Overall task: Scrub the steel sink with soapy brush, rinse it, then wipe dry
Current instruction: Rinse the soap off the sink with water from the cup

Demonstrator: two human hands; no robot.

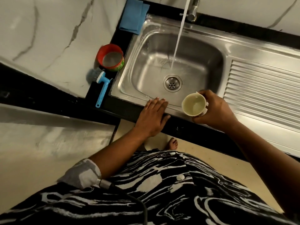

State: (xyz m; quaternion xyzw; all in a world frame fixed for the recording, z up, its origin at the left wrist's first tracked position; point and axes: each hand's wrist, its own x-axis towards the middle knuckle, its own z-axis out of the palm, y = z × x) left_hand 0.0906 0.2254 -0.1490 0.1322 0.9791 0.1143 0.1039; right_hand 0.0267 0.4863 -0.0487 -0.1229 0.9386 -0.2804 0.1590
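Rests left hand (pixel 152 117) flat, fingers straight, on the steel sink (pixel 146 46)'s front rim. Grips a pale cup (pixel 194 103) of water in right hand (pixel 214 111) above that rim. Has blue brush (pixel 102 88) lying on the counter (pixel 113 108) left of sink, beside red tub (pixel 111 57); its print possibly lettering, unreadable.

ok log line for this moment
phase: rinse | tap: running into sink | right hand: holds cup | left hand: flat on sink rim | brush: on counter

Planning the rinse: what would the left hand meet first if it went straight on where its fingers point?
The left hand rests on the sink rim; going on, it crosses open basin, then probably meets the water stream. Depth unclear.
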